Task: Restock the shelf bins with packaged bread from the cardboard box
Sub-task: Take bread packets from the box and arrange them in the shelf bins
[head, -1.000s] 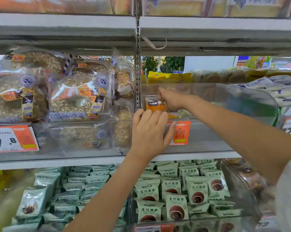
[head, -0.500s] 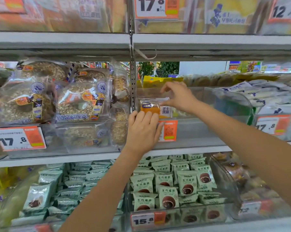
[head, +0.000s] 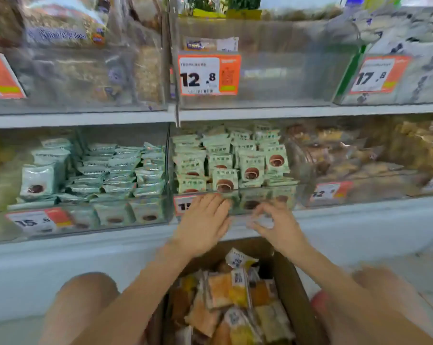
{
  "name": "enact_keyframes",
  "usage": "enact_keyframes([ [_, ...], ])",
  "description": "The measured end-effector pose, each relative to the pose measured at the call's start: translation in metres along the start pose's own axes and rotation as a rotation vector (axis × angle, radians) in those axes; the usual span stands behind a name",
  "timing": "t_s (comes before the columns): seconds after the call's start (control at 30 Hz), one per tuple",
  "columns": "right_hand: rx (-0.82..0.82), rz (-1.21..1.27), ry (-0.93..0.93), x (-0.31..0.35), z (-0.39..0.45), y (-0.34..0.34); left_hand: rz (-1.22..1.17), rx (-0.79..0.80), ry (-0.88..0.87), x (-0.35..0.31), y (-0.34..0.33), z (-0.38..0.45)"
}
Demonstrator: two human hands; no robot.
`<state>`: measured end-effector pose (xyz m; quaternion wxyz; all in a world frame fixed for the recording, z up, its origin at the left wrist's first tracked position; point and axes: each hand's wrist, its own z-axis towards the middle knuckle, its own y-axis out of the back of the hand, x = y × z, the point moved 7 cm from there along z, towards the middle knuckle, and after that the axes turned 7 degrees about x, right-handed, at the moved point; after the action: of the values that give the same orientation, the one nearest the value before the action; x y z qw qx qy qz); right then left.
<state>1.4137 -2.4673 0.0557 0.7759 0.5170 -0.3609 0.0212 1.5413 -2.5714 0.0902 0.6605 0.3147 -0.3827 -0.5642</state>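
Here both hands hang empty between shelf and box. The left hand (head: 205, 222) has its fingers (head: 219, 204) straight and spread, holding nothing, their tips in front of the clear front wall of the lower bin; whether they touch it is blurred. The right hand (head: 276, 226), just beside it, has loosely curled fingers (head: 259, 214), thumb and forefinger nearly forming a ring, yet nothing shows between them. Motion blur softens both, so any small contact with the bin wall cannot be told.

Just beyond the fingertips sits that lower bin (head: 260, 195), packed with pale green snack packets (head: 251, 168) stood upright in rows so their faces show through the plastic. Directly beneath the wrists, between the person's knees, the cardboard box (head: 285, 275) stands open, placed close so each reach is short. In it lies the packaged bread (head: 225, 290), orange and yellow packets heaped loosely.

Well above the fingers, the upper clear bin (head: 285, 70) carries a 12.8 price tag (head: 209, 74) and holds only one packet (head: 210, 44) at its left end; that looks like the bin being filled, with most of the work left. The next move is probably a dip into the box for another packet.
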Motion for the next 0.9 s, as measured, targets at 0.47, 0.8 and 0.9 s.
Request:
enact_keyframes([
  [0.47, 0.802, -0.038, -0.618, -0.117, -0.128, -0.193, -0.225, 1.096, 0.293, -0.027, -0.164, -0.177],
  [0.8, 0.544, 0.431, -0.817, -0.127, -0.111, -0.208, -0.279, 1.149, 0.283, -0.041, -0.17, -0.171],
  [0.9, 0.455, 0.577, -0.906, -0.131, -0.11, -0.217, -0.291, 1.147, 0.291, -0.042, -0.171, -0.168],
])
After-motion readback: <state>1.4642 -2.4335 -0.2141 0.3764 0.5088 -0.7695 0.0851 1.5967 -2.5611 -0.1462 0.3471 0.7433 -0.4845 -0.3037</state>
